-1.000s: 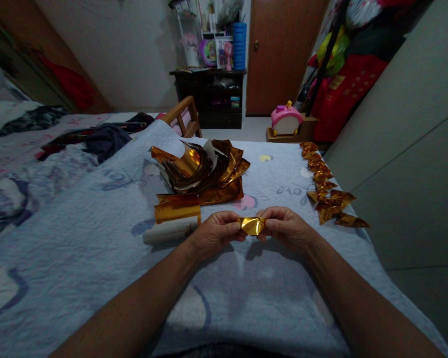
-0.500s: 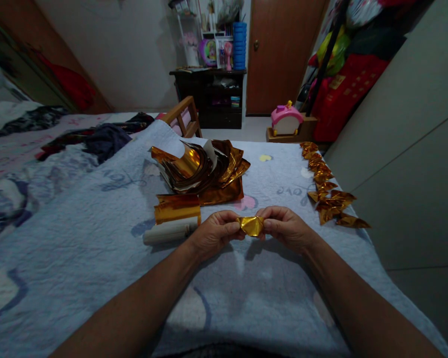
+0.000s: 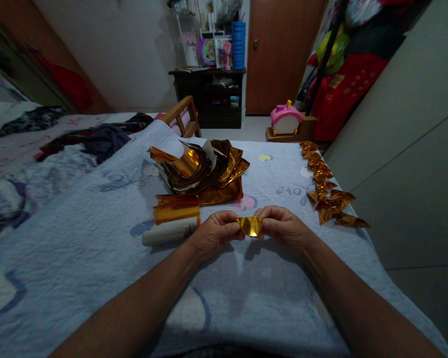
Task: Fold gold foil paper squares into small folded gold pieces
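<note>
A small folded piece of gold foil paper (image 3: 250, 226) is stretched between my two hands, just above the bed. My left hand (image 3: 219, 230) pinches its left end between thumb and fingers. At its right end, my right hand (image 3: 281, 226) holds it the same way. Beyond my hands lies a fanned, curling stack of gold foil sheets (image 3: 194, 166). A rolled sheet (image 3: 168, 232) with a pale grey outside rests near my left wrist, its gold side showing behind it. Several folded gold foil pieces (image 3: 323, 174) form a line along the bed's right edge.
A light blue quilt (image 3: 108, 248) covers the bed. Clothes (image 3: 106, 141) lie at the left. Past the foot stand a dark cabinet (image 3: 224, 119), a brown door (image 3: 283, 59) and a pink toy case (image 3: 286, 119). A pale panel (image 3: 414, 149) rises close on the right.
Both hands keep their hold on the folded foil paper and have hardly moved. The foil's creases and shine differ slightly, and the view has shifted a little.
</note>
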Demonstrator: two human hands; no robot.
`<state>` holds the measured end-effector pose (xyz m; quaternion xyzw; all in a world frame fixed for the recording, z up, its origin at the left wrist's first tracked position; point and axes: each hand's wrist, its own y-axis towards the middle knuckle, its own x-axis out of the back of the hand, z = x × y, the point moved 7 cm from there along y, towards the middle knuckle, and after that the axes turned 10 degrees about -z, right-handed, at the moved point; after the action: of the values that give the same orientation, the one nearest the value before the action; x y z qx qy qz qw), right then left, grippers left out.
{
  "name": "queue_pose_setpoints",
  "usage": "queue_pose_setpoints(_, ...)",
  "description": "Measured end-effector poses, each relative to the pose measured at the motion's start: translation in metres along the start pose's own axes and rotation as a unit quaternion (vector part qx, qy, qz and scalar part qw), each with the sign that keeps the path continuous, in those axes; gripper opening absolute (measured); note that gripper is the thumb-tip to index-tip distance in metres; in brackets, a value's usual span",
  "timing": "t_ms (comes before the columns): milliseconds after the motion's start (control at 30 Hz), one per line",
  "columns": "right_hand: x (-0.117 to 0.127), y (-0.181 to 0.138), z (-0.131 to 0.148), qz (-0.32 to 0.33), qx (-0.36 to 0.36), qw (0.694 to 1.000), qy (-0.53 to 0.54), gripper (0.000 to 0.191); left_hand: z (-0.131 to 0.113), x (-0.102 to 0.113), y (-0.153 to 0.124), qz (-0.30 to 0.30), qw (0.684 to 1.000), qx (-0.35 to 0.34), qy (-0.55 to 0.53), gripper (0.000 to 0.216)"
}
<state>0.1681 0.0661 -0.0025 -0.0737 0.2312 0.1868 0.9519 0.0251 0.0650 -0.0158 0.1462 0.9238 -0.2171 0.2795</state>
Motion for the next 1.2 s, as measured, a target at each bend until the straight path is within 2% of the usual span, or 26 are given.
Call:
queue_pose_setpoints(467,0.003,0.002,-0.004,-0.024,-0.012,1.000,0.010,0.022,0.002,0.001,0.003,-0.005,1.000,-0.001,-0.010,0.034)
queue_pose_setpoints(800,0.007,0.002,-0.001,-0.032,-0.012,0.999,-0.014,0.023,-0.002,0.005,0.004,-0.032,0.999,-0.024,-0.003,0.034)
queue_pose_setpoints(1067,0.012,0.003,0.000,-0.062,0.001,0.997,-0.041,0.024,0.001,0.005,0.004,-0.017,0.999,-0.021,0.020,0.034)
queue_pose_setpoints(1200,0.007,0.002,-0.002,-0.049,-0.009,0.998,-0.027,0.026,0.001,0.004,0.004,-0.008,0.999,-0.021,0.026,0.034)
